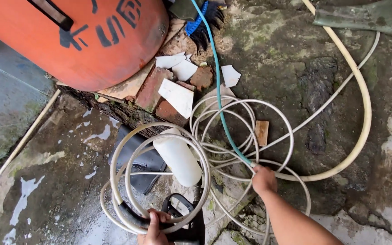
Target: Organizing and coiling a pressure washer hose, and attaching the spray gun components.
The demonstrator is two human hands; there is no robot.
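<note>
My left hand (pixel 154 227) grips a bundle of white hose coils (pixel 159 181) together with the black handle of a spray gun (pixel 182 218). A white plastic bottle (pixel 178 159) sits on that gun and stands up through the coils. My right hand (pixel 264 179) is closed on a thin white hose loop where a teal hose (pixel 218 100) meets it. More white loops (pixel 246 131) lie on the wet, mossy concrete ahead of both hands.
A large orange drum (pixel 78 41) stands at the upper left on broken bricks and white tile shards (pixel 178 95). A thick cream hose (pixel 364 104) curves along the right. A green boot (pixel 368 16), a blue-handled black brush (pixel 203 27), a small wood block (pixel 262 132) and a dark mat (pixel 146 163) lie around.
</note>
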